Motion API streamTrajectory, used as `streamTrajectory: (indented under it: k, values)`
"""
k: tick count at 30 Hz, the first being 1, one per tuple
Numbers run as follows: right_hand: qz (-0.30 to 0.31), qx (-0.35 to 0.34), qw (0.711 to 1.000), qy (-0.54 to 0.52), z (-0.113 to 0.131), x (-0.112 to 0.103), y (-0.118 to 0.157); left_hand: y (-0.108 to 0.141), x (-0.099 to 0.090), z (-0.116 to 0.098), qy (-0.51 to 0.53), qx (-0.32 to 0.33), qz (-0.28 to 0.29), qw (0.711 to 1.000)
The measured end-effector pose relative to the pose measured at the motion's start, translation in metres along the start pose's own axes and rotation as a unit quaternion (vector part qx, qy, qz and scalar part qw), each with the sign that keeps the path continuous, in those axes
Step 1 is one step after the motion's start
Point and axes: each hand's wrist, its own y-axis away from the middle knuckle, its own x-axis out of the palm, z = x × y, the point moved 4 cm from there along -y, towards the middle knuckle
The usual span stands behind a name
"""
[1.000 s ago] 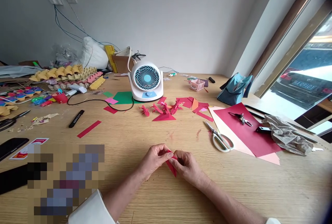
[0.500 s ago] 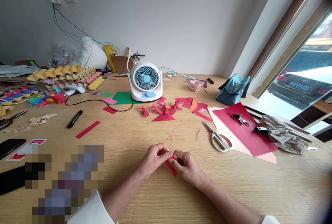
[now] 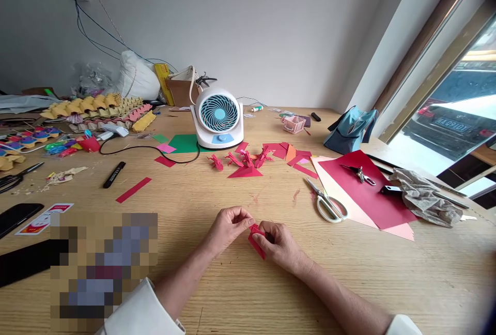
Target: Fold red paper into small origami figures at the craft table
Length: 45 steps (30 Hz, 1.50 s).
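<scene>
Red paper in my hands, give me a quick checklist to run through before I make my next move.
1. Right hand holding the red paper, thumb on top: ok.
2. Left hand pinched at the paper's far tip: ok.
3. One hand free: not ok, both are at the paper.
4. Creases lined up: cannot tell, fingers cover much of the paper.
5. Scissors clear of both hands: ok, lying off to the right.
6. Folded red pieces clear of both hands: ok, farther back in front of the fan.
</scene>
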Motion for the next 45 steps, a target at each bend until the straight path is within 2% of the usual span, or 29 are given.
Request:
streamTrajectory:
  k: [5, 10, 18, 27, 37, 45]
  values:
    - [0.005, 0.004, 1.0, 0.003, 0.0, 0.0, -0.001, -0.003, -0.003, 0.006, 0.01, 0.009, -0.011, 1.0]
    - [-0.004, -0.001, 1.0, 0.002, 0.001, 0.0, -0.002, -0.001, 0.007, 0.01, -0.029, -0.015, 0.049, 0.998]
    - [0.0, 0.008, 1.0, -0.001, 0.003, 0.0, 0.0, 0.004, 0.007, 0.004, -0.025, -0.021, 0.026, 0.999]
    - [-0.009, 0.002, 1.0, -0.018, 0.004, 0.0, -0.001, 0.003, 0.008, 0.008, -0.001, -0.035, 0.07, 0.997]
    - [0.004, -0.009, 1.0, -0.021, 0.004, 0.0, 0.0, 0.002, 0.005, 0.004, -0.079, 0.0, 0.039, 0.996]
    - [-0.006, 0.009, 0.999, -0.035, 0.001, -0.002, -0.001, 0.001, 0.005, 0.005, -0.077, 0.016, 0.041, 0.996]
